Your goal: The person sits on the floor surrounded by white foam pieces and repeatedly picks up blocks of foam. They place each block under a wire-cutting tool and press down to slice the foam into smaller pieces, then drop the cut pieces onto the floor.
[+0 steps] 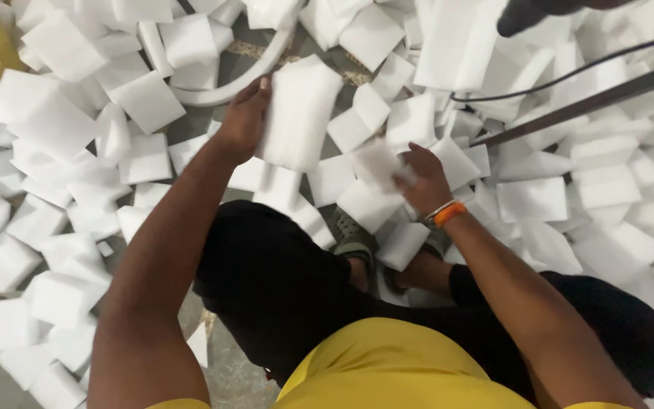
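Down among the heaped white foam pieces [62,113] covering the floor [228,375], the left hand [245,117] is clamped on the edge of a stack of white foam sheets [299,113], held tilted above the pile, toward the floor's far edge. Just beside it, the right hand [422,178], with an orange wristband [448,213], is closed on a smaller foam piece [378,163], blurred. A black cable [569,73] and a dark metal bar [592,102] cross the far right corner
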